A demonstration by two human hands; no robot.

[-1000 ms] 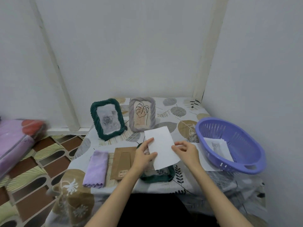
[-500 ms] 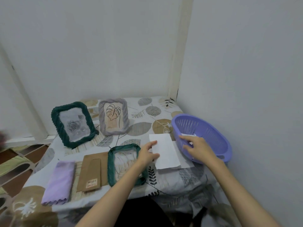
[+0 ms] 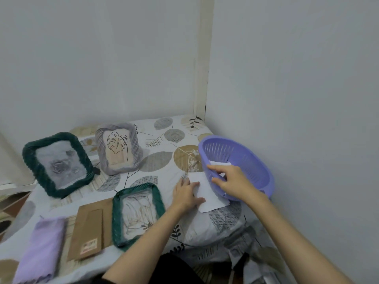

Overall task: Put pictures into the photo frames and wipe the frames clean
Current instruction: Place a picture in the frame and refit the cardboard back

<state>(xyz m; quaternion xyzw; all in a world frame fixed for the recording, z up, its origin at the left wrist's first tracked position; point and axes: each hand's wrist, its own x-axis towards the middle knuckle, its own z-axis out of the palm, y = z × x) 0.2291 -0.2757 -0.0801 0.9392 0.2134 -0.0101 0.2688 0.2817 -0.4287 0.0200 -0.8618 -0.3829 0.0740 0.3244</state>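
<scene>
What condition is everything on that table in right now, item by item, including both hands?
Dark green ribbed photo frame at the back: standing, picture inside.
Grey ribbed photo frame: standing, leaf drawing inside.
Green frame lying near the person: flat, back removed.
Brown cardboard backing: lying flat beside it.
Folded lilac cloth: unused, lying flat.
White paper sheet: flat on the table.
Purple plastic basket: tilted, paper inside.
Left hand: pressing the sheet.
Right hand: gripping the basket rim.

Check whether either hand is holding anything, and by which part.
Left hand presses flat on the white paper sheet's left edge; right hand touches the purple plastic basket's near rim; grip unclear.
</scene>
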